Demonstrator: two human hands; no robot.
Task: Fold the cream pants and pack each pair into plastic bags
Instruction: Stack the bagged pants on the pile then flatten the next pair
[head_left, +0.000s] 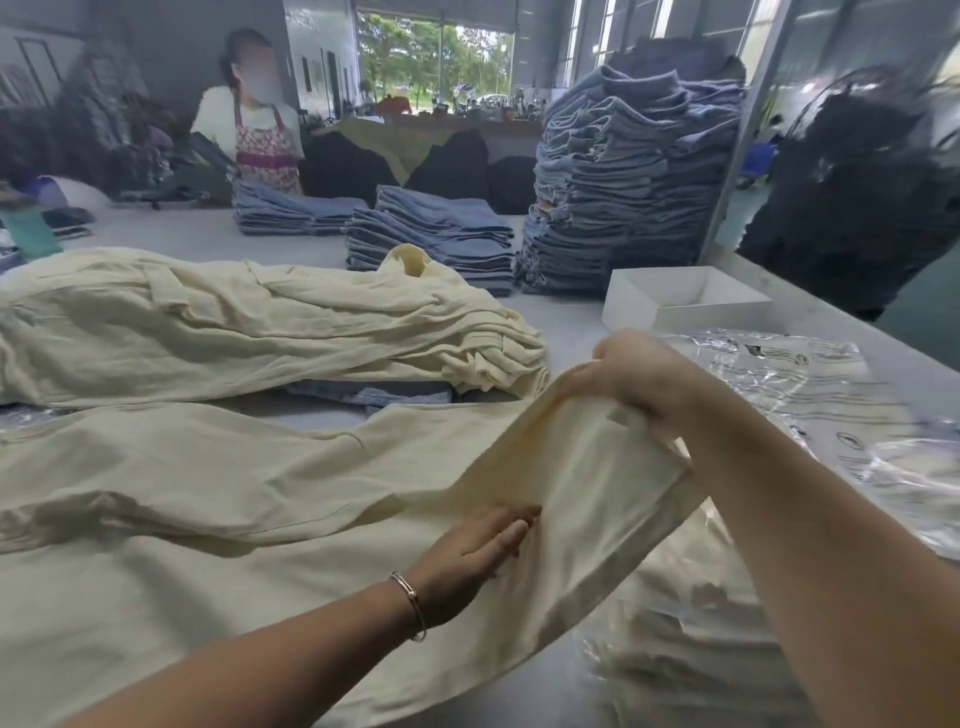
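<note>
A pair of cream pants (218, 467) lies spread across the table in front of me. My right hand (631, 376) grips its waistband end and lifts it off the table. My left hand (467, 556) lies flat with straight fingers on the cloth just under the lifted part. Behind them sits a loose heap of more cream pants (249, 322). Clear plastic bags (852, 410) with printed marks lie at the right. Bagged cream pants (691, 623) are stacked at the lower right, beneath my right forearm.
Stacks of folded blue jeans (436, 234) and a tall jeans pile (623, 176) stand at the back. A white open box (680, 304) sits beside the bags. A person in an apron (254, 130) works at the far side. Dark garments (852, 197) are heaped at right.
</note>
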